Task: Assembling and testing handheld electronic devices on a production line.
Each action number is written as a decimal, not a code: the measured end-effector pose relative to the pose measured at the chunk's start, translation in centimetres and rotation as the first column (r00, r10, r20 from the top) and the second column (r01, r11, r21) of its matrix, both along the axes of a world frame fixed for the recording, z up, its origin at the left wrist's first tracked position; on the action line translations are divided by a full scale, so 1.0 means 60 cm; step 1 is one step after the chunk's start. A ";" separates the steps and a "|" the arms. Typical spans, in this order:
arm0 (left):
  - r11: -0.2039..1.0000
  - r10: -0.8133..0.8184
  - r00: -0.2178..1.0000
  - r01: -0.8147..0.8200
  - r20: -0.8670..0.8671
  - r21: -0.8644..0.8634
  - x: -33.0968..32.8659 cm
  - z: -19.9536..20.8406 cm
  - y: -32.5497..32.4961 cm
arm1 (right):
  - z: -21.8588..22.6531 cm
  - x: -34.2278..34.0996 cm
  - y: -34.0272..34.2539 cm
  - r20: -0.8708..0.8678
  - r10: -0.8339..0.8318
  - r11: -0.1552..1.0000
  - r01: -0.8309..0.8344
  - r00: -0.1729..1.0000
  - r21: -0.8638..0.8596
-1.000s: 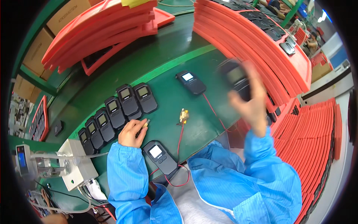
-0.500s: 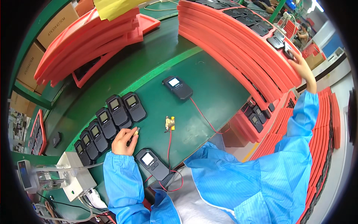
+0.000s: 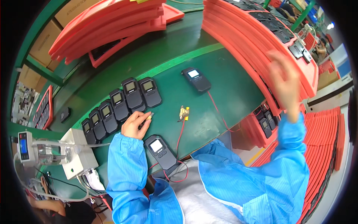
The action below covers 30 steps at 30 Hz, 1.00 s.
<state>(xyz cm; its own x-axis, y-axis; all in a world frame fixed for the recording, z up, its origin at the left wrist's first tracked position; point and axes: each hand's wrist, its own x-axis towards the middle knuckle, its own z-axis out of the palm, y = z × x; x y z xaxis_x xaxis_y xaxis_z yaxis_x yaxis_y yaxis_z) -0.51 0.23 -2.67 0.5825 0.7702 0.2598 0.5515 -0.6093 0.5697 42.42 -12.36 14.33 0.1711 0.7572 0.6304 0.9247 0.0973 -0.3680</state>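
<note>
Toward the left edge of the bench (image 3: 203, 123) stands a white box (image 3: 76, 164), crossed by a clear tube (image 3: 54, 143); a blue-screened meter (image 3: 25, 146) is beside it. Cardboard boxes (image 3: 42, 44) lie beyond the far left corner.

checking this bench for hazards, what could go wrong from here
The red wire loops past the edge of the bench near the blue jacket; it might snag and disturb the lit handset beside it. The small piece pinched in the left hand could slip loose. The right hand, blurred beside the stack of red trays, might knock the black devices on top.
</note>
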 end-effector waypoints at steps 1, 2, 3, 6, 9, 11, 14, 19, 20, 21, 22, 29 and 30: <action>1.000 0.005 1.000 -0.005 -0.002 -0.002 0.004 0.000 0.002 | -0.036 -0.041 0.012 0.048 0.107 0.984 -0.099 0.993 -0.147; 1.000 0.000 1.000 0.000 -0.002 0.009 0.009 0.001 0.002 | -0.082 -0.076 0.033 -0.048 0.241 0.951 -0.246 0.969 -0.187; 1.000 -0.004 1.000 0.004 -0.004 0.020 0.014 0.003 0.000 | -0.141 -0.088 0.060 -0.082 0.305 0.932 -0.315 0.949 -0.179; 0.999 0.001 1.000 0.000 -0.019 0.039 0.015 0.004 -0.003 | -0.222 -0.152 0.113 -0.308 0.261 0.927 -0.327 0.915 -0.184; 0.999 0.014 1.000 -0.013 -0.018 0.053 0.016 0.004 -0.007 | -0.230 -0.193 0.118 -0.684 0.160 0.877 -0.421 0.712 -0.232; 0.996 0.023 0.999 -0.020 -0.038 0.082 0.013 0.004 -0.007 | -0.230 -0.219 0.097 -0.672 0.206 0.854 -0.466 0.711 -0.232; 0.995 0.046 0.998 -0.041 -0.049 0.094 0.014 0.010 -0.008 | -0.227 -0.255 0.060 -0.652 0.283 0.808 -0.541 0.703 -0.232; 0.997 0.051 0.996 -0.046 -0.076 0.064 0.021 0.013 -0.017 | -0.233 -0.304 0.026 -0.429 0.359 0.843 -0.485 0.829 -0.234; 0.997 0.055 0.995 -0.050 -0.081 0.060 0.021 0.013 -0.016 | -0.233 -0.312 0.024 -0.432 0.368 0.839 -0.495 0.823 -0.228; 0.997 0.059 0.995 -0.054 -0.082 0.059 0.021 0.013 -0.015 | -0.234 -0.318 0.024 -0.435 0.377 0.835 -0.503 0.818 -0.222; 0.997 0.051 0.995 -0.046 -0.081 0.063 0.021 0.012 -0.014 | -0.235 -0.322 0.024 -0.436 0.380 0.833 -0.506 0.816 -0.222; 0.988 0.037 0.993 -0.020 -0.113 0.151 0.023 0.007 -0.014 | -0.245 -0.324 0.024 -0.279 0.425 0.846 -0.488 0.861 -0.215; 0.979 0.036 0.990 -0.007 -0.139 0.204 0.023 0.008 -0.014 | -0.247 -0.324 0.024 -0.280 0.424 0.846 -0.487 0.861 -0.216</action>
